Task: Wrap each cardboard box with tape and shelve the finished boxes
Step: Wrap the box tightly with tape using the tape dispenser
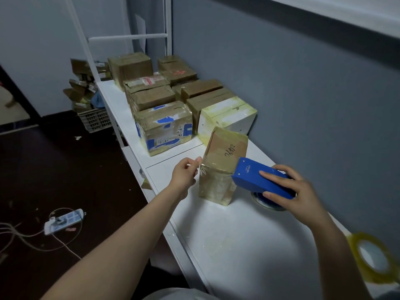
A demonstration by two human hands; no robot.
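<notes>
2 hands tape 1 upright cardboard box (226,154) on the counter (238,239): left hand (185,172), at its 9 o'clock, pinches the tape (207,172), seemingly anchoring it; right hand (297,191), at 3 o'clock, grips the blue dispenser (253,177).

Right wall (303,94): grey-blue, matt, running near to far. White band (346,14) along its top, with a dark stripe beneath.
Far wall (32,50): pale, with a white sheet (140,29) on it.
Table (238,245): long, white, against the right wall.
Frame (91,50): white metal tubes, at the table's far left edge.
Floor (54,169), left: dark, scattered with scraps.
Crate (95,121): grey, slatted, on the far floor.
White device (65,221) with cables: near left floor.
Light: dim.
</notes>
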